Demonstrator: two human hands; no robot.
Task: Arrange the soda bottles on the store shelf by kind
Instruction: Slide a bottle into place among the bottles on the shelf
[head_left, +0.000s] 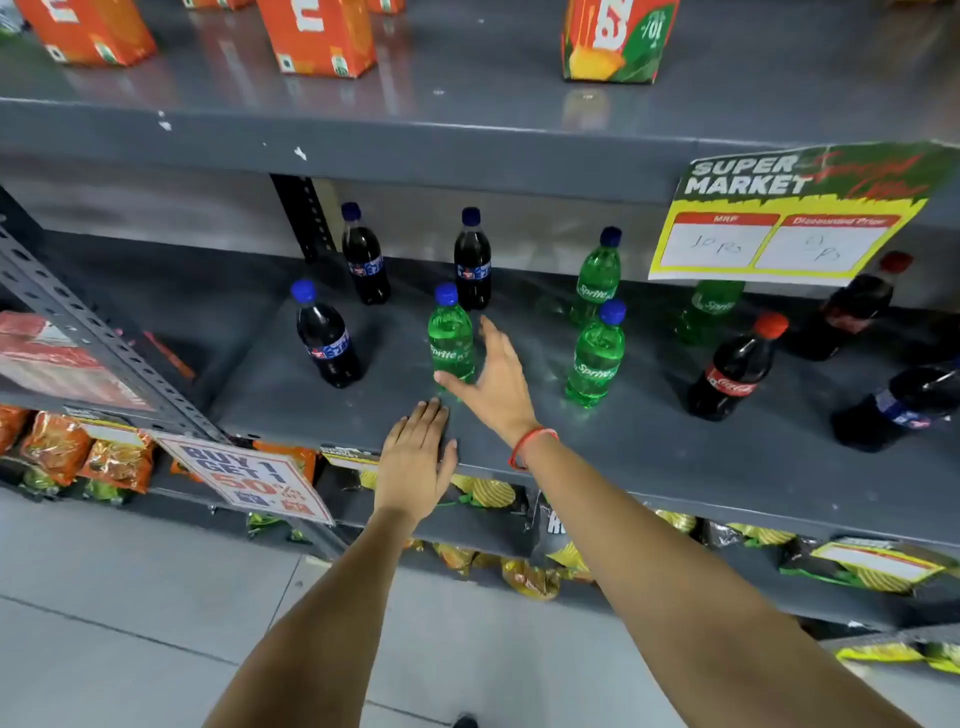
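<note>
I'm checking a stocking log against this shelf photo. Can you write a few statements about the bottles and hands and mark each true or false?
1. The right hand is open beside a green bottle, not closed around it. True.
2. The left hand holds a dark bottle. False: it lies flat on the shelf edge, holding nothing.
3. All green bottles have red caps. False: the caps that show are blue; one is hidden behind the price sign.
4. A red-capped cola bottle stands right of the green ones. True.
5. Every bottle stands upright. False: a dark bottle at far right lies tipped over.
</note>
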